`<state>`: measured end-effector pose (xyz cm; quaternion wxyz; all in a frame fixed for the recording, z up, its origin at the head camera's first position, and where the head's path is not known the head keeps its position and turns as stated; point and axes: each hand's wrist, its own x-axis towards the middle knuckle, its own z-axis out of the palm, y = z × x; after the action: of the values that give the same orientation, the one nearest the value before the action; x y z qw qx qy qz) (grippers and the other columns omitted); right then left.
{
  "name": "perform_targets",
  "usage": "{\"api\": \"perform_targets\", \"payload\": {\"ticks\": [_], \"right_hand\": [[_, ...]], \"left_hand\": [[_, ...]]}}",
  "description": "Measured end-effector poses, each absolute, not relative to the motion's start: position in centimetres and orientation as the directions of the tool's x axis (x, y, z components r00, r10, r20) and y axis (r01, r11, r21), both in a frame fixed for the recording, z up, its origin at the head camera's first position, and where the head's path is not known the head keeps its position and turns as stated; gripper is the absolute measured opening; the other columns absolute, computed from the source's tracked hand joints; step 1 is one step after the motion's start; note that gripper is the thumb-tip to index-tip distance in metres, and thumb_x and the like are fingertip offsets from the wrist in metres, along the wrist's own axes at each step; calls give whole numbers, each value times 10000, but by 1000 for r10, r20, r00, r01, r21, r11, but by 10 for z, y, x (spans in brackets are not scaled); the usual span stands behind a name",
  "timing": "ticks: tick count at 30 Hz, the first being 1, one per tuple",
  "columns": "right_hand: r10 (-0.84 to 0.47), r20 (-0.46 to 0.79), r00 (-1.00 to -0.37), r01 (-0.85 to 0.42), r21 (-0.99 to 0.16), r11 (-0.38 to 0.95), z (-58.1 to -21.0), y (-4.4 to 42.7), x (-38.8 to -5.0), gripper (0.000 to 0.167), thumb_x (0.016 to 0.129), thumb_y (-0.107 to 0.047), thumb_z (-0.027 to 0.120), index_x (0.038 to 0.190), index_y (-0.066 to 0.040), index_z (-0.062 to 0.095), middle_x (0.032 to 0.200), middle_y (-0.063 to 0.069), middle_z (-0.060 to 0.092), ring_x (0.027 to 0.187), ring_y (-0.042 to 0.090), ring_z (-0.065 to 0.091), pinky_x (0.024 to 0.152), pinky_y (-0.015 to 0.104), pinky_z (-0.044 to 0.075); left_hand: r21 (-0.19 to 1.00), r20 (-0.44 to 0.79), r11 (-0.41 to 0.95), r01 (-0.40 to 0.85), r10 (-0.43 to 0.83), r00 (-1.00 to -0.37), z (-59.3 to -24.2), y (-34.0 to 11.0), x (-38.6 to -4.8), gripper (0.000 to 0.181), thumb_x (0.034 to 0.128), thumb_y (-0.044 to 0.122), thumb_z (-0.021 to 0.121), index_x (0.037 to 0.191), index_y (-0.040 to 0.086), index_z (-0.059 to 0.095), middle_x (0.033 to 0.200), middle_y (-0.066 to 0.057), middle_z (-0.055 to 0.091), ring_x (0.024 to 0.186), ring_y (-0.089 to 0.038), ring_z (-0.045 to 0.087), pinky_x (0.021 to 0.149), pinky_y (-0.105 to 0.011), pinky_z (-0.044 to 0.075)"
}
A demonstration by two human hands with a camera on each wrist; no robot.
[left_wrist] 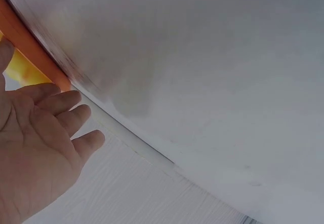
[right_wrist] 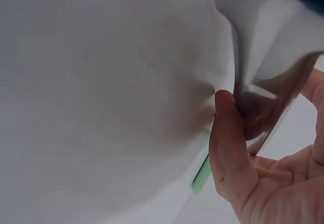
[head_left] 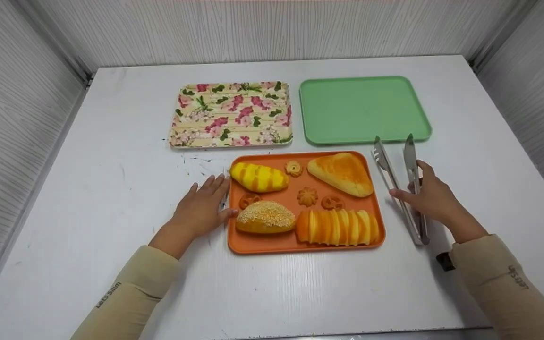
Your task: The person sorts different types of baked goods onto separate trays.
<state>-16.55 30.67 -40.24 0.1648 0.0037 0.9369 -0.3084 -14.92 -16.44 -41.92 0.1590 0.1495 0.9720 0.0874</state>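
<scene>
An orange tray [head_left: 272,244] holds several breads and cookies: a yellow striped bun [head_left: 259,177], a seeded bun [head_left: 265,217], a ridged loaf [head_left: 337,228], a triangular bread [head_left: 345,173] and small cookies [head_left: 308,197]. My left hand [head_left: 201,208] lies at the tray's left edge, fingers straight, thumb at the rim. In the left wrist view its palm shows beside the orange rim [left_wrist: 31,46]. Right of the tray, my right hand [head_left: 430,196] grips metal tongs [head_left: 402,200], thumb on one arm and fingers at the other. The tong tips are spread apart, pointing away from me.
Behind the orange tray, a floral tray [head_left: 234,115] lies at the left and a green tray [head_left: 364,111] at the right. The tong tips reach near the green tray's front edge. Pale wood-grain panels [head_left: 272,30] border the white table [head_left: 88,198].
</scene>
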Motion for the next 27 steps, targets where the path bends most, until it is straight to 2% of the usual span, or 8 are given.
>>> {"api": "perform_targets", "payload": {"ticks": [2,5,13,17,22,27], "right_hand": [[-92,-305,-948,109,-583,805,-402,306,-165,1121,843,-589,616,1500,3,-71,1237,283,493,1072,432,513,910,582,403],[-93,-296,-951,103,-582,807,-401,306,-165,1104,855,-570,616,1498,18,-61,1234,291,491,1062,432,517,900,579,413],[-85,-315,-945,121,-579,806,-398,310,-165,1117,850,-591,606,1503,4,-77,1303,318,471,1167,480,450,929,604,388],[-91,-306,-948,115,-594,797,-397,313,-166,1102,852,-595,597,1512,-21,-73,1330,309,460,1132,462,490,899,581,422],[-98,-240,-966,78,-629,774,-395,315,-166,1043,870,-564,593,1527,-54,-36,1334,299,459,1148,463,478,849,550,464],[-107,-126,-986,1,-653,758,-393,314,-170,925,892,-485,615,1538,-80,92,1311,290,492,1141,445,509,768,471,508]], "left_hand": [[219,-286,938,269,325,-901,-419,-164,-149,808,947,528,482,1526,60,168,1568,-121,160,1434,-301,102,1123,-530,79],[228,-292,936,269,329,-898,-419,-164,-149,805,951,526,474,1526,58,161,1572,-110,147,1436,-294,94,1127,-519,78],[250,-294,928,277,345,-891,-419,-162,-151,802,956,519,466,1524,45,157,1576,-99,136,1436,-287,96,1132,-494,87],[253,-296,927,278,348,-890,-419,-163,-151,803,957,517,466,1525,45,151,1578,-98,134,1437,-283,95,1133,-488,89],[261,-293,926,274,347,-891,-419,-164,-150,806,953,513,476,1525,46,152,1577,-101,138,1437,-287,96,1132,-492,90],[266,-279,921,286,358,-891,-420,-166,-150,805,953,504,486,1522,37,159,1574,-111,144,1435,-294,104,1130,-498,102]]}}
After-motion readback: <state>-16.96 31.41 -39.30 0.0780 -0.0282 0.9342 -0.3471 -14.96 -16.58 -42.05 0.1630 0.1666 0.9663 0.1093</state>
